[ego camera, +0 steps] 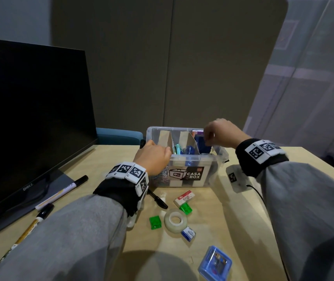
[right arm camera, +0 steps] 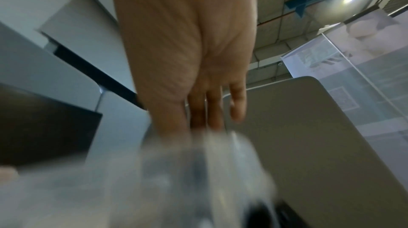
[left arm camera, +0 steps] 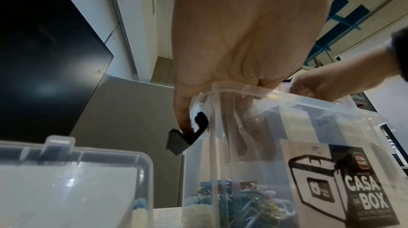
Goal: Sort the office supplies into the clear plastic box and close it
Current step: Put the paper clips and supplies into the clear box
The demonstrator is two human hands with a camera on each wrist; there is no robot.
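Observation:
The clear plastic box (ego camera: 190, 159) stands open at the middle of the desk, with cardboard dividers (ego camera: 188, 142) and a "CASA BOX" label. My left hand (ego camera: 154, 157) grips its left front corner; in the left wrist view the thumb (left arm camera: 183, 109) lies outside by the black latch (left arm camera: 187, 134) and the fingers reach inside. My right hand (ego camera: 215, 134) hovers over the right compartment, its curled fingers pinching the top of a dark blue item (ego camera: 201, 144). The right wrist view is blurred. Paper clips (left arm camera: 238, 202) lie in the left compartment.
Loose on the desk in front are a tape roll (ego camera: 175, 220), an eraser (ego camera: 183, 197), two green pieces (ego camera: 155, 222), a small blue box (ego camera: 188, 233), a blue case (ego camera: 214, 262), a black pen (ego camera: 158, 199) and markers (ego camera: 60, 194). The lid (ego camera: 237, 177) lies to the right, a monitor (ego camera: 30, 118) on the left.

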